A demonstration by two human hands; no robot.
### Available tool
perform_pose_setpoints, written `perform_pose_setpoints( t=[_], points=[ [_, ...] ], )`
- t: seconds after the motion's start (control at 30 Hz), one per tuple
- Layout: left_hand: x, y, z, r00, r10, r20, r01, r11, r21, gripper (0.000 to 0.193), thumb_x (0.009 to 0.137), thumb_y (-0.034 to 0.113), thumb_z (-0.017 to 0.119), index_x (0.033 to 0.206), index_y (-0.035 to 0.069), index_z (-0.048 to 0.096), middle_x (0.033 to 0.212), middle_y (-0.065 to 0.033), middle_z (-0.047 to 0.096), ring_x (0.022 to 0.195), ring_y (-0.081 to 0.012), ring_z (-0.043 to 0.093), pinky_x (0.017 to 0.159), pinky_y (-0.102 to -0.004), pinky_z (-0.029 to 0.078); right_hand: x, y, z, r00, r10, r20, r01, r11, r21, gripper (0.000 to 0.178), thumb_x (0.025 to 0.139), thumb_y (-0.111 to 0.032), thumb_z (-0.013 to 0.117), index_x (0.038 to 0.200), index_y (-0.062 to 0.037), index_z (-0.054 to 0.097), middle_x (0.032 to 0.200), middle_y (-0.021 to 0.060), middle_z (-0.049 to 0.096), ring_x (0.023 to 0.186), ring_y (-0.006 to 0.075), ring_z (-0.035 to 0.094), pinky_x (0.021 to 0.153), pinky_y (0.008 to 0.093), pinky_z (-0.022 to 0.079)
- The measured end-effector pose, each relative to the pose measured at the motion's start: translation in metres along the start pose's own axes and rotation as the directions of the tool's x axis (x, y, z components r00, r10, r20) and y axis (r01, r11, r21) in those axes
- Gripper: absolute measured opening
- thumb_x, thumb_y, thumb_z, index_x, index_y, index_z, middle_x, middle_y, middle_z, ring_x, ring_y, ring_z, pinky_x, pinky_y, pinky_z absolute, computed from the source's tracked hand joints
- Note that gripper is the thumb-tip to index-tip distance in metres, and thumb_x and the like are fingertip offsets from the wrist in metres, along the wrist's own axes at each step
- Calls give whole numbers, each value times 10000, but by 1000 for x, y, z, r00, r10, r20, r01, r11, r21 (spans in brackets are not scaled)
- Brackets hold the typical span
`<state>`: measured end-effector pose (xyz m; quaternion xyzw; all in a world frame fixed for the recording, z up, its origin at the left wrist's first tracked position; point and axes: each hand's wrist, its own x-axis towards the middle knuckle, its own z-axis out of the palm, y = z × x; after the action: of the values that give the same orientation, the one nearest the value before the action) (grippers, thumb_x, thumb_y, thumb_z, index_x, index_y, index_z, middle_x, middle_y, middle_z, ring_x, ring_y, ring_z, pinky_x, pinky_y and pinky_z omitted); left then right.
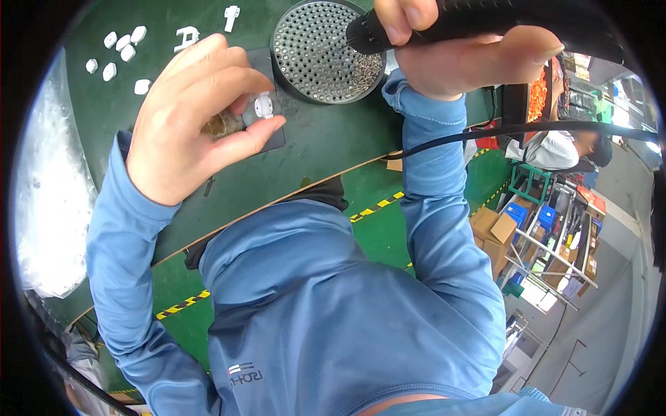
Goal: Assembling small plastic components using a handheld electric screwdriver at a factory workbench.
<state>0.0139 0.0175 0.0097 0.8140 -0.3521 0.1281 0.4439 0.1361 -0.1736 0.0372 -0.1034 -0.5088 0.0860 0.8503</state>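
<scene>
Where the blue shirt (305,305) covers the chest, it bears a small mark (240,368) with lettering (248,378). The left hand (182,107) closes its thumb and fingertips on a small white part (263,106), which sits right at the pinch. Just right of that grip stands a round perforated tray (309,48) with small metal pieces (365,73) on it; loose white pieces (126,53) lie beyond and left. The right hand (458,66) is wrapped round a black tool (472,21), its ribbed end over the tray.
</scene>
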Motion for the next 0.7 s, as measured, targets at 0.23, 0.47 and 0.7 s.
perform_pose_setpoints(
  t=[0.23,0.47,0.7],
  points=[
    [-4,-1,-2,1000,8,-12,-8,1000,2,309,650,32,813,916,-6,660,716,-66,478,680,-229,462,625,-341,371,-5,-16,27,969,89,-229,-182,887,-425,1015,666,-954,530,1066,-21,525,625,32,542,441,136,478,446,248,358],
    [-2,0,3,1000,-13,-19,13,1000,9,313,652,71,820,908,28,646,755,-60,505,717,-248,493,654,-374,410,-4,12,86,959,155,-237,-251,851,-462,1040,668,-965,504,1122,-30,514,682,33,568,481,135,508,541,236,364],
    [0,-2,9,999,18,-42,-19,999,-33,319,663,36,809,942,10,656,742,-60,484,704,-235,457,645,-353,381,-5,18,99,953,196,-233,-283,855,-435,1031,672,-956,514,1122,-29,514,685,34,571,488,136,513,546,237,367]
  ],
)
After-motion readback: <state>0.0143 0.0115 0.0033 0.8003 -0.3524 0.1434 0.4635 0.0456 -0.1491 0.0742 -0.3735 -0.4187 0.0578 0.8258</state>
